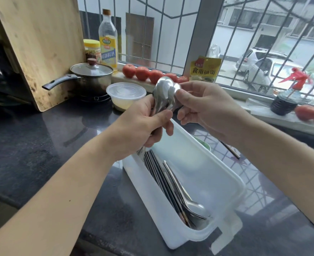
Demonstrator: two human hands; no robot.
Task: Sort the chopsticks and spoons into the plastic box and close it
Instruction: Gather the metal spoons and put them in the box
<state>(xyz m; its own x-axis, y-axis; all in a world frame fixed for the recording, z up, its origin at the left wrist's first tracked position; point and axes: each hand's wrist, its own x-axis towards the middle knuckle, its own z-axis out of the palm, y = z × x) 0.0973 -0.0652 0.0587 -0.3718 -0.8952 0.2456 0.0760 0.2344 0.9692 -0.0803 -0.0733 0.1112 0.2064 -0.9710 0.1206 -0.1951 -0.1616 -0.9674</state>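
I stand at a dark stone counter (41, 137) under a barred window (171, 34) that lets in grey daylight. Parked cars (263, 67) and pale buildings show outside. A wooden cutting board (36, 43) leans at my left beside a lidded pot (91, 74). Tomatoes (145, 72) line the pale sill (263, 111) near an oil bottle (108, 39).

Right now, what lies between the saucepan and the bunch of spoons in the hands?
In the head view, a round lidded plastic container sits between the saucepan and the spoons.

Spoon handles (157, 108) hidden in left hand (139, 130); chopstick (230, 150) behind right forearm.
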